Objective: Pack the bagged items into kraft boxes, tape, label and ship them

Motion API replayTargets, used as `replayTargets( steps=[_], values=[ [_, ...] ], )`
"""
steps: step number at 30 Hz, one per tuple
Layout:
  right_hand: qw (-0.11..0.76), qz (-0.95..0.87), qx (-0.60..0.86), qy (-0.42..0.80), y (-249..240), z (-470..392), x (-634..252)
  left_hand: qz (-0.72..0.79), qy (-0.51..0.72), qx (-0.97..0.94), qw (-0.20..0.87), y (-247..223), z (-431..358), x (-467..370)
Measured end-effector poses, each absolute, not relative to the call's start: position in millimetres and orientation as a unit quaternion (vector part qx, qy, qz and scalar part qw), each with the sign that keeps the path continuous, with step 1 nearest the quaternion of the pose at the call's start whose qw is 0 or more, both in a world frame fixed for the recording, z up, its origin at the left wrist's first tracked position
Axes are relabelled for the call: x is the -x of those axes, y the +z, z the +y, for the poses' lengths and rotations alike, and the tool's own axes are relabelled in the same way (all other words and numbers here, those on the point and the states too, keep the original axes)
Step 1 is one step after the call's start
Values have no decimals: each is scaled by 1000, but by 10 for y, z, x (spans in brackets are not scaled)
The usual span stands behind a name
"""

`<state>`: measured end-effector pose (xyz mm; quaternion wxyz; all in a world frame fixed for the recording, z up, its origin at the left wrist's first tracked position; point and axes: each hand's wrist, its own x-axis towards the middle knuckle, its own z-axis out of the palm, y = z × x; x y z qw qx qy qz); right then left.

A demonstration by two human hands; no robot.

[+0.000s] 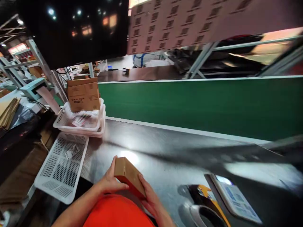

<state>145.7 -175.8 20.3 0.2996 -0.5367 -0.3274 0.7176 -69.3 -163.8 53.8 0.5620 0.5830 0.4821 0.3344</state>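
Close to my body, above the metal table (pixel 151 148), I hold a small brown cardboard box (pixel 130 174) in both hands. My left hand (pixel 111 179) grips its left end, with the thumb along the near side. Around the right end are the fingers of my right hand (pixel 149 194), partly hidden by the box. The box looks closed and is tilted a little. To the left of my left hand lies a white perforated basket (pixel 81 167) with a small clear packet (pixel 72 152) in it.
Stacked white baskets (pixel 102 121) hold packets and an upright cardboard carton (pixel 83 96). At the right lie a yellow-and-black tape dispenser (pixel 208 197) and a tablet-like device (pixel 236 197). A green conveyor belt (pixel 189 104) runs behind the table. A dark monitor (pixel 78 34) hangs overhead.
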Motion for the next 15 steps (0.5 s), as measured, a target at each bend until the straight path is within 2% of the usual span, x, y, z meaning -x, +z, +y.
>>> replayTargets(
  steps=[2,4,5,7,10,13,15],
  values=[
    [336,-214,564,723,120,-1633,-1405,528,390,-600,459,467,-1480,1102],
    [344,-229,642,646,-13,-1488,-1475,614,430,-584,313,385,-1323,1685],
    [332,-263,681,597,-85,-1423,-1532,681,413,-559,230,342,-1258,2003],
    [290,-340,741,500,-209,-1316,-1653,812,221,-529,115,254,-1186,2599],
    [258,-407,786,389,-293,-1204,-1798,839,158,-510,99,111,-1252,3154],
    [301,-456,788,283,-282,-1130,-1882,847,124,-510,83,-49,-1409,3223],
    [333,-477,770,264,-262,-1119,-1889,840,100,-527,76,-137,-1452,3130]
  ],
)
